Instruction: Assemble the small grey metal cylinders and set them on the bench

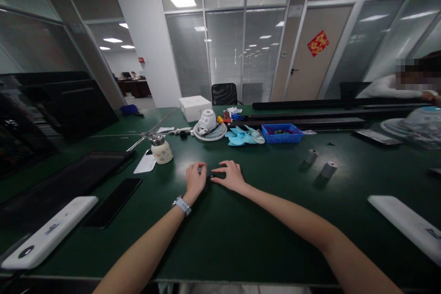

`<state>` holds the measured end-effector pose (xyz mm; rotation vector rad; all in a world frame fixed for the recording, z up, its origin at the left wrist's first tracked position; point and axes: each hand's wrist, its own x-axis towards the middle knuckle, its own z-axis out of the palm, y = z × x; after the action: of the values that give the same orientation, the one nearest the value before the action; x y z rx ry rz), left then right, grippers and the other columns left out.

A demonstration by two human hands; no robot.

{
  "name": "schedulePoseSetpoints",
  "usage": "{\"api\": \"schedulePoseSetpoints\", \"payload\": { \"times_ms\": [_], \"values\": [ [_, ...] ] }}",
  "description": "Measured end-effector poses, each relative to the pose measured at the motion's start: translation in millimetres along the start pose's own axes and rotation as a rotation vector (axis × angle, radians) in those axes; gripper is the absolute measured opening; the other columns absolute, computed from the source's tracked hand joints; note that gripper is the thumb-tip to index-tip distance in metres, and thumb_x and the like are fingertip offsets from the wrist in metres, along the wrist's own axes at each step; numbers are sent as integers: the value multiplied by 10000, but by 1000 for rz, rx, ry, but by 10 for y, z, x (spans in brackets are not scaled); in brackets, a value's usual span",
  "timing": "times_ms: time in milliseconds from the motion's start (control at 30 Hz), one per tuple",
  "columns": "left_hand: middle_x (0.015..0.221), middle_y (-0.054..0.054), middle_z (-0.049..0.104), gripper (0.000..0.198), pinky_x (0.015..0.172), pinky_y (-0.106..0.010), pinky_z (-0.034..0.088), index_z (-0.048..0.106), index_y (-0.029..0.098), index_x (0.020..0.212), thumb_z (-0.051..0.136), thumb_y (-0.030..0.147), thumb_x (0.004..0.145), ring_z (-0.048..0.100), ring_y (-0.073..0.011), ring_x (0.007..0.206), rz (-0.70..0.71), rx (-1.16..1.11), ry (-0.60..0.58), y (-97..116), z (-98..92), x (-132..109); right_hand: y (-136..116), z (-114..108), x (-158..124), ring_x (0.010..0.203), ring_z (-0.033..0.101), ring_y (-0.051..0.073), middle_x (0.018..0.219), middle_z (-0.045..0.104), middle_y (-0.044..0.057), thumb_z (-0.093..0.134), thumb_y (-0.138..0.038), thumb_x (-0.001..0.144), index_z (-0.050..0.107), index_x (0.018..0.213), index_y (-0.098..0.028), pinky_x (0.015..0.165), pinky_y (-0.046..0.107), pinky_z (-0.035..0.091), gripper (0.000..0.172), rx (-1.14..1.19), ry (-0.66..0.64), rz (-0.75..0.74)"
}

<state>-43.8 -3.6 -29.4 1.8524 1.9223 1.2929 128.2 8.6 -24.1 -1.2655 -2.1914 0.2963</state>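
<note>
My left hand (196,177), with a watch (182,205) on its wrist, rests over the green table (220,239). Its fingers are curved, and thumb and forefinger stand apart. Facing it, my right hand (231,176) has its fingers stretched to the left, thumb and forefinger spread. A tiny dark object (211,176) lies between the hands by my right thumb tip; its kind is too small to make out. Off to the right stand two grey metal cylinders (312,156), (328,170), apart from both hands.
A cream bottle (161,150) stands on a white card at left, near a black phone-like slab (115,203). White long devices (51,232) lie at both sides. Behind are a small fan (208,126), blue gloves (239,136) and a blue tray (282,138). Another person sits far right.
</note>
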Motion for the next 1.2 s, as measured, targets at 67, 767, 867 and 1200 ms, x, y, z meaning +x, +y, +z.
{"api": "schedulePoseSetpoints", "payload": {
  "times_ms": [67,767,867,1200],
  "values": [
    [959,-91,625,223,890,-401,432,646,183,930,462,278,847,535,-239,983,-4,-7,-1,6,-9,-2,-24,31,22,1110,453,221,1174,573,38,624,-587,755,727,976,-370,902,399,330,326,-3,-30,-19],
    [880,-47,643,228,677,-277,452,622,173,925,446,288,839,588,-154,719,-144,-158,-16,87,-76,-6,2081,-2592,-1675,860,609,246,997,686,132,579,-405,814,722,1000,-207,733,352,425,307,-297,334,806],
    [874,-49,644,231,679,-281,457,623,173,923,447,295,837,591,-157,722,-133,-156,-14,68,-67,-4,2031,-2548,-1636,894,610,234,1020,686,110,584,-387,812,718,1021,-219,769,334,421,300,-255,323,798],
    [876,-48,647,235,681,-280,449,629,171,924,449,298,843,587,-158,734,-130,-139,-28,78,-61,-5,1997,-2533,-1604,888,612,238,1010,684,130,571,-434,828,709,1086,-217,743,324,415,365,-241,256,885]
  ]
}}
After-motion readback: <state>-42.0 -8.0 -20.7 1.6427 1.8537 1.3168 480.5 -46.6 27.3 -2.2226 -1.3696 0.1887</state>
